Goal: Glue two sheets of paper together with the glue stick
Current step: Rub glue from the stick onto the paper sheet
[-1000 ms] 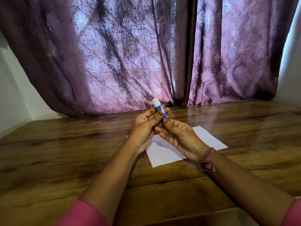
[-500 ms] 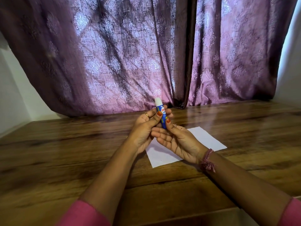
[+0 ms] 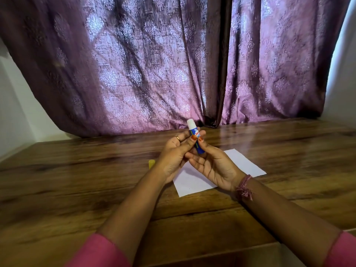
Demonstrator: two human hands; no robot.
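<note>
The glue stick (image 3: pixel 194 138) is held upright above the paper (image 3: pixel 244 164), pinched by the left hand (image 3: pixel 176 153) and gripped low by the right hand (image 3: pixel 212 164), probably so glue can be wound out.

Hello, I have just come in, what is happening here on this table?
A person is holding a glue stick with both hands above a wooden table. The left hand pinches its blue body from one side and the right hand holds its lower part from the other. The white end points up. White paper lies flat on the table below the hands; no glue is being spread on it at this moment. A small yellow thing lies near the left wrist.
</note>
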